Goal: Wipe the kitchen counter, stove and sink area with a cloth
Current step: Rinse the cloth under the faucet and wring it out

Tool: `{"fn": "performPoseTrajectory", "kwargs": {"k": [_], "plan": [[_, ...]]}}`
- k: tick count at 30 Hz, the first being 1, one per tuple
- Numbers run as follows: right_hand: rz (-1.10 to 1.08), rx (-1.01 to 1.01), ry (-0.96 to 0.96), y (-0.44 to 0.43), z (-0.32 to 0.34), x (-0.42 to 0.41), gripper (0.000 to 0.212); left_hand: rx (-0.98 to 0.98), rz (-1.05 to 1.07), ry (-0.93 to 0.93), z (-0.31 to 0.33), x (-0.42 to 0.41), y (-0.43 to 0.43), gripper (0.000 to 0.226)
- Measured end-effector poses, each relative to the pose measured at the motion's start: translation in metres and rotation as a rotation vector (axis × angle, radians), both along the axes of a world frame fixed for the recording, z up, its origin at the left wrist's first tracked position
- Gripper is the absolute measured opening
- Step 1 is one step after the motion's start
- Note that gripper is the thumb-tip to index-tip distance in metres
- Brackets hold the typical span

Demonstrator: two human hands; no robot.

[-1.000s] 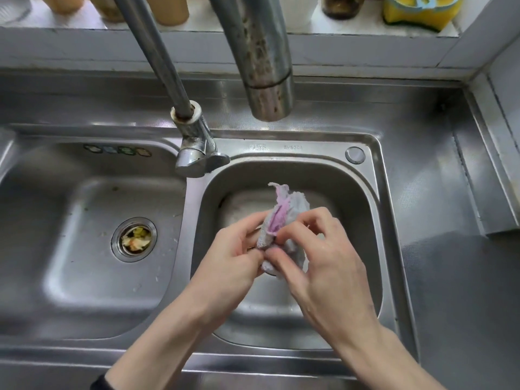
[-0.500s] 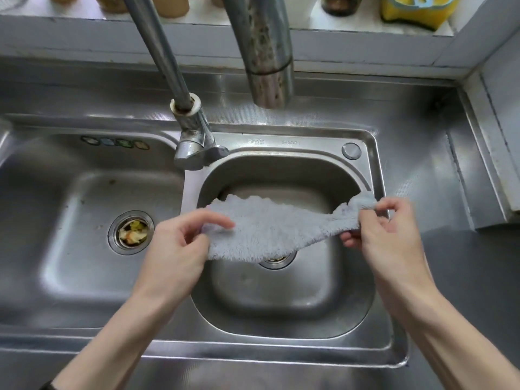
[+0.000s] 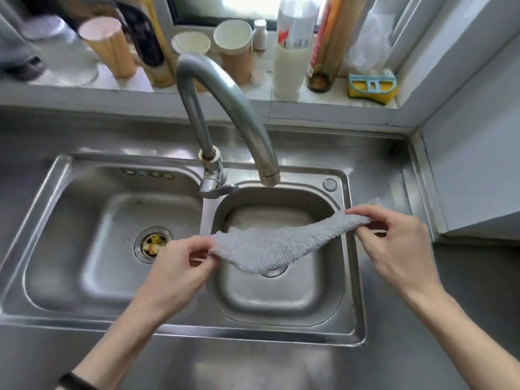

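While pinching the cloth (image 3: 277, 246) at each end with the fingers (image 3: 365, 211), held it stretched above the right basin (image 3: 270, 302), long axis running from left hand (image 3: 180, 266) across to right hand (image 3: 394, 249). Judged the surface (image 3: 467, 280) nearest the right hand.

Single head-worn wide-angle view. The camera looks forward and steeply down from above the front counter (image 3: 253, 367), close over a double sink (image 3: 253, 332) that fills the middle of the frame. The faucet (image 3: 225, 108) rises toward the lens; the windowsill (image 3: 323, 108) crosses the top. The left hand (image 3: 180, 266) and right hand (image 3: 399, 249), forearms entering from below, lie nearest, with the cloth (image 3: 275, 246) between them.
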State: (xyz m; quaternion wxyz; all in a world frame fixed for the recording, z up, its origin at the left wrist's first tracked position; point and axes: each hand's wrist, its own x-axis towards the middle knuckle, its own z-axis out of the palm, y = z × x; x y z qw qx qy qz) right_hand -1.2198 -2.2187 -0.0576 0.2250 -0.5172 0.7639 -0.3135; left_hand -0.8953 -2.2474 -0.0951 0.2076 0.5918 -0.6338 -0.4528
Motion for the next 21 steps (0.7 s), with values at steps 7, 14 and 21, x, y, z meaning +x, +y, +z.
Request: {"fn": "performPoseTrajectory", "kwargs": {"k": [7,14,21], "plan": [[-0.046,-0.176,-0.192,0.01,0.082,0.006,0.014,-0.256,0.158,0.178,0.077,-0.001,0.008,0.021],[-0.065,-0.419,-0.253,-0.007,0.164,0.021,0.011,-0.452,0.184,0.237,0.154,0.022,0.001,0.015],[0.029,-0.44,-0.077,-0.095,0.192,0.053,0.009,-0.437,0.366,0.24,0.152,0.045,-0.059,0.028]]}}
